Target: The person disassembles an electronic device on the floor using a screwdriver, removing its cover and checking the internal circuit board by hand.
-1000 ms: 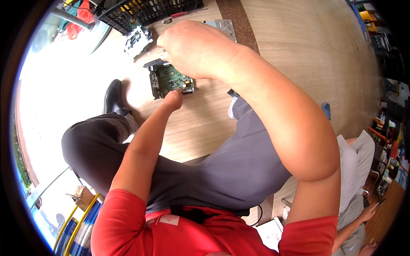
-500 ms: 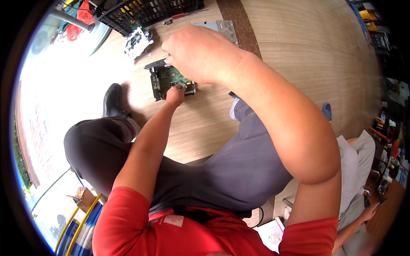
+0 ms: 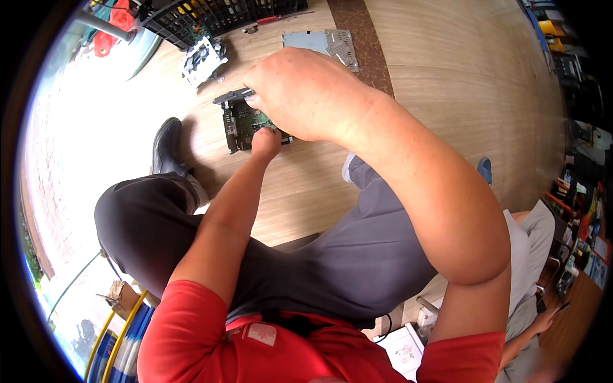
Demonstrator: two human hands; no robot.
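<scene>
A black-framed electronic unit with a green circuit board [image 3: 242,122] lies on the floor between my feet. My left hand [image 3: 266,143] is closed on its near edge, fingers curled over the board; the fingertips are partly hidden. From the right, my right hand [image 3: 297,92] reaches over the unit's far right part and covers much of it. Its thumb and fingers come together by the black strip along the far edge [image 3: 233,96]. What they pinch, if anything, I cannot make out.
A metal cover plate [image 3: 306,41] lies beyond my right hand. To the far left sit a white-and-metal mechanism [image 3: 204,62] and a black plastic crate [image 3: 217,19], with a red-handled tool [image 3: 274,20] nearby. Another person's hand [image 3: 544,321] holds a dark object at lower right.
My right hand has come slightly nearer and lower, covering more of the board and uncovering more of the metal plate. My left hand stays at the near edge, its fingers tucked further in.
</scene>
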